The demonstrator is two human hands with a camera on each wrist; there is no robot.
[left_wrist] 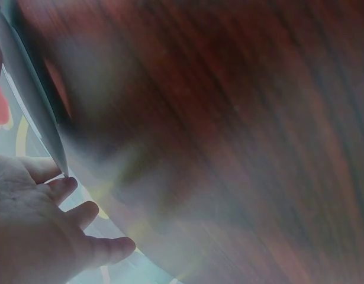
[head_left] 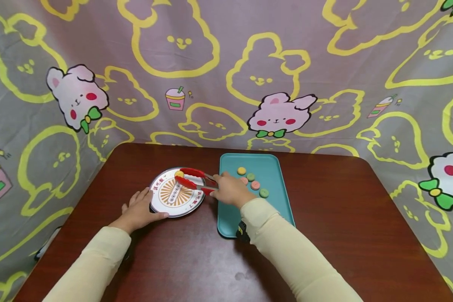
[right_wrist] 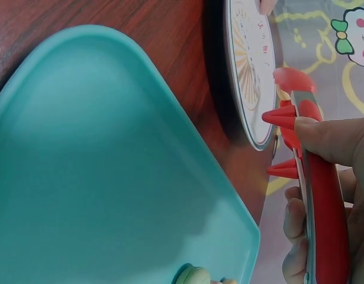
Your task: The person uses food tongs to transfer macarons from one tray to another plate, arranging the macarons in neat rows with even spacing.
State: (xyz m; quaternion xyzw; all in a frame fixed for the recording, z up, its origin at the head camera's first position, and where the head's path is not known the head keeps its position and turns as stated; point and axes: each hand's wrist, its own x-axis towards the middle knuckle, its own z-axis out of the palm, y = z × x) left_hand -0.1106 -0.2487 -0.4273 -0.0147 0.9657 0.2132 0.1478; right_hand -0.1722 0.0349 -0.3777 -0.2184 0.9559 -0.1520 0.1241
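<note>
A pair of red-ended tongs [head_left: 192,172] reaches left over the white patterned plate [head_left: 159,201], its handles gripped by my right hand [head_left: 230,189]. Between the tong tips sits a small round yellow macaron-like piece [head_left: 179,174], above the plate's far part. In the right wrist view my thumb lies along the red handle [right_wrist: 327,201], fingers curled beneath. My left hand [head_left: 139,210] rests at the plate's left rim, thumb along the near edge and fingers spread. The left wrist view shows those fingertips [left_wrist: 87,213] beside the rim.
A teal tray [head_left: 230,218] lies right of the plate, partly under my right forearm. On it are a yellow piece [head_left: 241,170], green pieces [head_left: 264,193] and pink pieces [head_left: 255,185]. Behind the brown table [head_left: 343,218] hangs a patterned curtain [head_left: 219,92].
</note>
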